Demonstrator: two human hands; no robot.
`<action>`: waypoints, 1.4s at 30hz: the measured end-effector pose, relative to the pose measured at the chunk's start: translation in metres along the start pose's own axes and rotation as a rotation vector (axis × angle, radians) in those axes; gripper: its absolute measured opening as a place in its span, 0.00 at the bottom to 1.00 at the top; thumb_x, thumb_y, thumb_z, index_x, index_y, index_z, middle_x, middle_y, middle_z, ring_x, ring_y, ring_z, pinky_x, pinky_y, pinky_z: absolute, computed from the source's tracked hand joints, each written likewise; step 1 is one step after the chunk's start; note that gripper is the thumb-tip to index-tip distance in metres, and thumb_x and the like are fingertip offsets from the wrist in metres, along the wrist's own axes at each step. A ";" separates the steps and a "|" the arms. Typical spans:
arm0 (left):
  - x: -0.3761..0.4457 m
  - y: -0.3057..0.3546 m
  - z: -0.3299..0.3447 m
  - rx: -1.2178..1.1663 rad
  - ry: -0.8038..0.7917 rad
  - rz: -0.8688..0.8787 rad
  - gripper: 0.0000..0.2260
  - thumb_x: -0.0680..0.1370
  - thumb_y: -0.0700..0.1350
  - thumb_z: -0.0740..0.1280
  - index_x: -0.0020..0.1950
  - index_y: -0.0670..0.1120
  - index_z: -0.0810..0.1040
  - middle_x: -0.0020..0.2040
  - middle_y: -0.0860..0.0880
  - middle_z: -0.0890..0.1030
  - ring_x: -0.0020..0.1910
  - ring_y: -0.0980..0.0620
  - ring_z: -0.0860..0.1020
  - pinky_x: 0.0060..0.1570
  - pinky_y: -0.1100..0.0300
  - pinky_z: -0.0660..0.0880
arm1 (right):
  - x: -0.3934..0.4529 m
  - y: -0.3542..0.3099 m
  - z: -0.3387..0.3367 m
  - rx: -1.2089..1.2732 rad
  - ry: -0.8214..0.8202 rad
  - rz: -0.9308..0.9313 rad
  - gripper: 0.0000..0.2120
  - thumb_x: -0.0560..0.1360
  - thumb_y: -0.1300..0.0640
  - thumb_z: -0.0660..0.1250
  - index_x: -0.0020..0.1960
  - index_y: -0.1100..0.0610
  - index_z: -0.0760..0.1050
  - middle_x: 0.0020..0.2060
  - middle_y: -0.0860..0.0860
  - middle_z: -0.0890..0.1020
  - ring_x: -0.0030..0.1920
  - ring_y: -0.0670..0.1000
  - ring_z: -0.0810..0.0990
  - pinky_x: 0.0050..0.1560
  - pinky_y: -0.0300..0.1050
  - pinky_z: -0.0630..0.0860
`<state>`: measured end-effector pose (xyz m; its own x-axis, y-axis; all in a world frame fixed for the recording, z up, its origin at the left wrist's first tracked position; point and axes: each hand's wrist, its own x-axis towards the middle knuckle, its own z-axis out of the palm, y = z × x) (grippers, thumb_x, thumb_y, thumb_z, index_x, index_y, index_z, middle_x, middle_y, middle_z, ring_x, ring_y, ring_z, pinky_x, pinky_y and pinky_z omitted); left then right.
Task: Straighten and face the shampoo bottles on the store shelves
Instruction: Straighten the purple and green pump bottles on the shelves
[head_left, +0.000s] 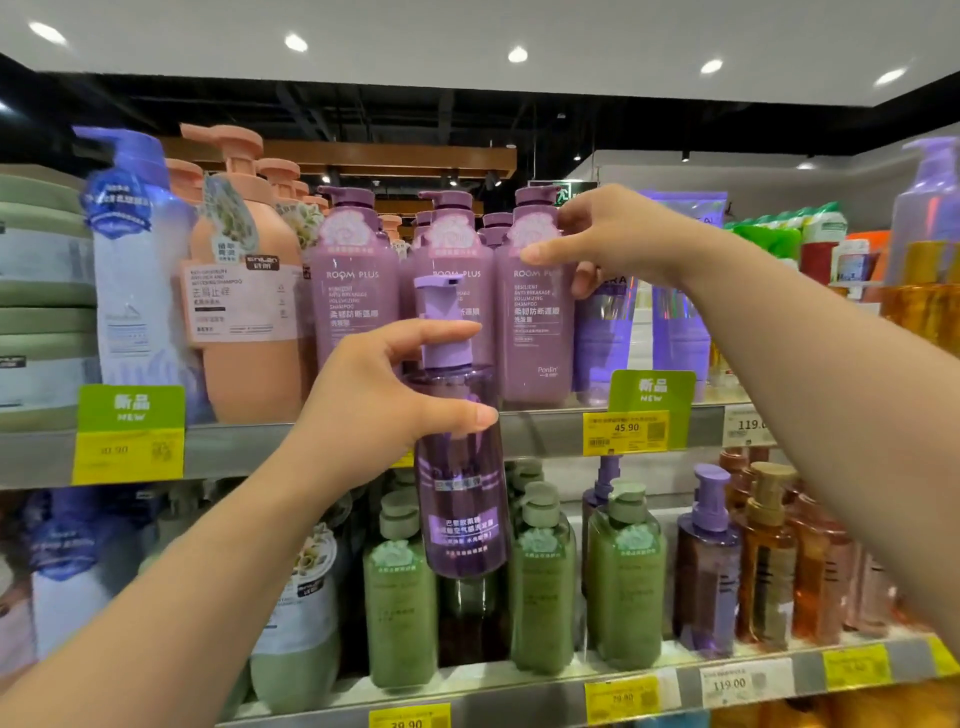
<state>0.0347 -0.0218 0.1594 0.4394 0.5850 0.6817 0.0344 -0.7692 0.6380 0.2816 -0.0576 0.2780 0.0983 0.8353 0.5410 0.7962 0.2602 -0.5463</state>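
Two hands: both engaged, one bottle each.
Left hand (395, 400): thumb and fingers clamped round the neck and shoulder of the dark purple bottle (462, 499), held in the air in front of the upper shelf (545, 431) edge, label facing near.
Right hand (608, 239): fingers wrapped round the upper part of the right-most Room Plus bottle (530, 322), standing on the upper shelf, right of two matching ones.
Handling, judged: full pump bottles, likely heavy; smooth, stiff plastic, probably slippery.
Grip point, judged: shoulder or body, not the pump head (441, 306), which may turn or depress.
Risk: crowded row, neighbours could topple.
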 end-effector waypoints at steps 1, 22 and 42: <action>0.000 -0.002 0.001 -0.003 -0.006 -0.005 0.28 0.59 0.48 0.84 0.56 0.64 0.82 0.58 0.61 0.81 0.58 0.58 0.79 0.57 0.52 0.77 | -0.002 0.000 0.001 -0.025 -0.014 -0.005 0.23 0.71 0.47 0.76 0.59 0.61 0.78 0.49 0.59 0.84 0.29 0.50 0.82 0.35 0.43 0.82; -0.041 -0.028 0.075 -0.042 -0.060 0.005 0.29 0.57 0.49 0.84 0.55 0.65 0.81 0.48 0.63 0.84 0.46 0.62 0.82 0.54 0.57 0.79 | -0.215 0.125 0.083 -0.124 0.469 0.204 0.05 0.74 0.52 0.74 0.39 0.48 0.80 0.31 0.42 0.82 0.33 0.40 0.78 0.36 0.32 0.70; -0.062 -0.030 0.140 0.065 -0.041 -0.082 0.28 0.59 0.51 0.83 0.55 0.68 0.80 0.53 0.67 0.81 0.53 0.66 0.79 0.57 0.55 0.77 | -0.203 0.201 0.134 -0.144 0.080 0.498 0.45 0.64 0.36 0.78 0.73 0.46 0.60 0.65 0.52 0.78 0.61 0.57 0.79 0.54 0.54 0.78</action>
<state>0.1324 -0.0712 0.0480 0.4689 0.6370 0.6119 0.1295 -0.7349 0.6657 0.3416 -0.1099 -0.0272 0.5267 0.7996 0.2884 0.7150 -0.2332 -0.6591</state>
